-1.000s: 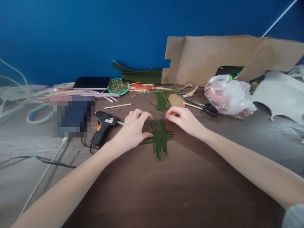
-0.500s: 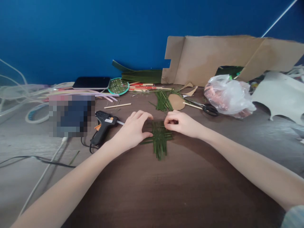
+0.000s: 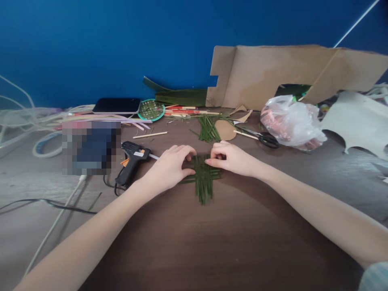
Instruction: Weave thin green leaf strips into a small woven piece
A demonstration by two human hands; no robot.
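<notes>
The woven green leaf strips (image 3: 205,178) lie on the table (image 3: 212,242) between both hands. The left hand (image 3: 169,166) curves at their left edge, thumb and fingers well apart. The right hand (image 3: 233,159) curls over their far right part; whether it pinches a strip, one cannot tell. A glue gun (image 3: 131,161) lies left.

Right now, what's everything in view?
weave: one, green, centre
strips: many, green, back
oval: one, brown, back
scissors: one, black-handled, right
bag: one, translucent, right
sheet: one, white, right
cardboard: one, brown, back
leaves: several, green, back
disc: one, teal-rimmed, back
device: one, black, back
glue gun: one, black, left
pixelated object: one, dark, left
sticks: several, pale, back
table: one, brown, beneath
wall: one, blue, behind
left hand, right hand: two, bare, centre
</notes>
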